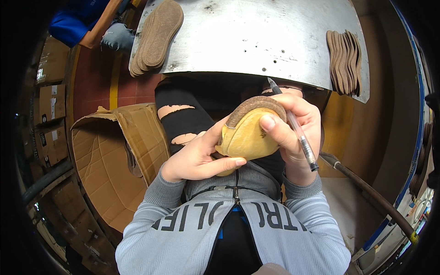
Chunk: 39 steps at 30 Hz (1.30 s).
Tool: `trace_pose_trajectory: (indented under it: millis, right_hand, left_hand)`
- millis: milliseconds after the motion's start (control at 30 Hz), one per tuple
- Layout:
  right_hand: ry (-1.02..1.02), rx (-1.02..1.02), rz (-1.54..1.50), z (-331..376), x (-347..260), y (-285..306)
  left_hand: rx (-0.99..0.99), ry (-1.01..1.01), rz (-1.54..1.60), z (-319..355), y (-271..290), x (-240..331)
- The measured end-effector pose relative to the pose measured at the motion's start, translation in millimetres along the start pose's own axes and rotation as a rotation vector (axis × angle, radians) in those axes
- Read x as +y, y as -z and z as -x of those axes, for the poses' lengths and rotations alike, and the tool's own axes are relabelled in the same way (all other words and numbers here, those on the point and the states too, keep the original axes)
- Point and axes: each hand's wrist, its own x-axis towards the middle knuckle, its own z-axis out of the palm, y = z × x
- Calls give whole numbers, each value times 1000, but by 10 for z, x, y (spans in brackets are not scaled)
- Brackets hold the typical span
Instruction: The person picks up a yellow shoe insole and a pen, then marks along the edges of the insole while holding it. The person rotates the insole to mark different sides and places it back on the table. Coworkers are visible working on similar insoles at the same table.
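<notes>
Above my lap, both hands grip a bent shoe insole (252, 137), yellow on the face toward me and brown felt along its upper edge. My left hand (201, 156) is closed on its left side, the thumb lying along the lower edge. On the right, my right hand (295, 130) pinches the insole with the thumb pressed on the yellow face. A clear pen (299, 130) with a dark end is also held in the right hand, its tip pointing up toward the table. Part of the insole is hidden behind my fingers, so I cannot tell whether there is more than one.
The metal table (238, 34) lies ahead, bearing a fanned stack of brown insoles (158, 36) at left and a row of insoles (344, 62) at right. An open cardboard box (114, 165) stands left of my legs. Another person's arm (98, 30) shows far left.
</notes>
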Motion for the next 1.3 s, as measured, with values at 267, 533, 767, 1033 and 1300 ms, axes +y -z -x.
trace_pose_trajectory:
  millis: [267, 533, 767, 1033, 1300]
  right_hand:
    - [-42, -40, 1, -39, -31, 37]
    - [-238, -50, -261, -296, 254, 182]
    - [-475, -246, -499, -4, 573, 170]
    - [-494, -82, -416, 77, 459, 100]
    - [-438, -105, -246, 57, 430, 73]
  left_hand:
    - [-30, -60, -2, -54, -3, 75]
    - [381, 40, 388, -306, -10, 85]
    - [663, -123, 540, -520, 344, 56]
    - [738, -311, 532, -634, 388, -13]
    - [755, -402, 458, -639, 331, 36]
